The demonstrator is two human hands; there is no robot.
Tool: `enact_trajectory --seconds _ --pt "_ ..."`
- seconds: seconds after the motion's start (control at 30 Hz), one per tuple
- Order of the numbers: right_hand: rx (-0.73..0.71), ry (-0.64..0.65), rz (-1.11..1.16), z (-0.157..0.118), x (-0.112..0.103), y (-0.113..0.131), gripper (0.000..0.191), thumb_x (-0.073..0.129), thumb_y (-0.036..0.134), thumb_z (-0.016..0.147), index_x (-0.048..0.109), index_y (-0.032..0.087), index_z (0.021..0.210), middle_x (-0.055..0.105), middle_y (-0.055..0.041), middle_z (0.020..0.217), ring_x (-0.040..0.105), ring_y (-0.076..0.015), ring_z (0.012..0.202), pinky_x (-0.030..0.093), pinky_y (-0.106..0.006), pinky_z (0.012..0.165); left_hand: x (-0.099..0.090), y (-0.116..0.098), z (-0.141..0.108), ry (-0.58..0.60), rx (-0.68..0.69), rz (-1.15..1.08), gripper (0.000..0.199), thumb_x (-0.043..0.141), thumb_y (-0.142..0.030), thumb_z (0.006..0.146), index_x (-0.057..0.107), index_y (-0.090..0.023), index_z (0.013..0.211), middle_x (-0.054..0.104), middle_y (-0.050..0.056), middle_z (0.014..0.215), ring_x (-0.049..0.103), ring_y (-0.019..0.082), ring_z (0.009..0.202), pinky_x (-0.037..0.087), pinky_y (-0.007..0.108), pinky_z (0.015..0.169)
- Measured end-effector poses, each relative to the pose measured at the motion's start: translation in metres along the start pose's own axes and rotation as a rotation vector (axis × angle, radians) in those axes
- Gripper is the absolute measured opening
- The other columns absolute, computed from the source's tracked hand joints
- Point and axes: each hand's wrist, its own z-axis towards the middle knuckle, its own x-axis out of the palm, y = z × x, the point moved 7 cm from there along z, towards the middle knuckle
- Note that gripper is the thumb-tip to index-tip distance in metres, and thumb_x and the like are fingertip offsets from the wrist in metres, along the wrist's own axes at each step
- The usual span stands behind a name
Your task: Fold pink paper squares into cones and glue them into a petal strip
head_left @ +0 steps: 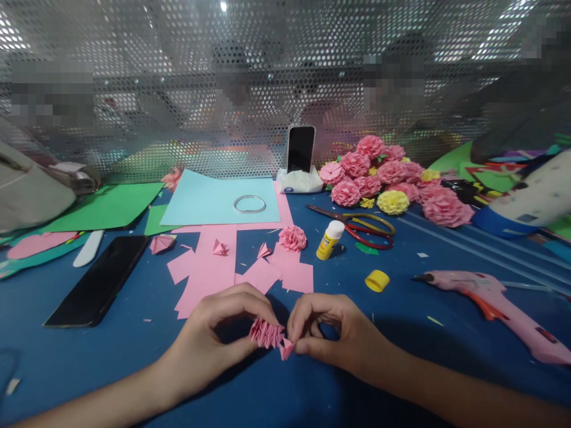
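Between the thumb and fingers of my left hand point(218, 333) is a row of pleated pink folded paper point(266, 333). My right hand point(334, 333) pinches a small pink folded paper piece point(286, 348) at the right end of that row; whether the two are joined I cannot tell. Just beyond my hands lie pink paper squares point(261, 274), two small folded pink pieces point(220, 248) and a pink paper flower point(292, 238). An uncapped yellow glue stick point(329, 242) stands upright, its yellow cap point(377, 281) on the table nearer to me.
Scissors point(357, 226) lie behind the glue stick. At right is a pink glue gun point(495, 303); at left, a black phone point(100, 282). Pink and yellow paper flowers point(370, 184) are heaped at the back, beside a propped phone point(300, 148). A perforated metal screen point(187, 119) bounds the table.
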Motion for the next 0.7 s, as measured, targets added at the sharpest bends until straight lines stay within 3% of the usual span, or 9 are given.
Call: enact_trajectory --seconds 0.7 --pt "0.011 -0.002 -0.008 0.0006 0.0004 -0.0032 0.017 0.076 0.031 0.083 0.07 0.015 0.081 0.067 -0.0032 0.078 0.051 -0.0113 0.062 0.036 -0.025 0.058 0.0029 -0.0075 -0.0009 0.007 0.08 0.042 0.024 0.063 0.001 0.084 0.071 -0.018 0.097 0.07 0.003 0.091 0.065 0.014 0.088 0.051 0.023 0.08"
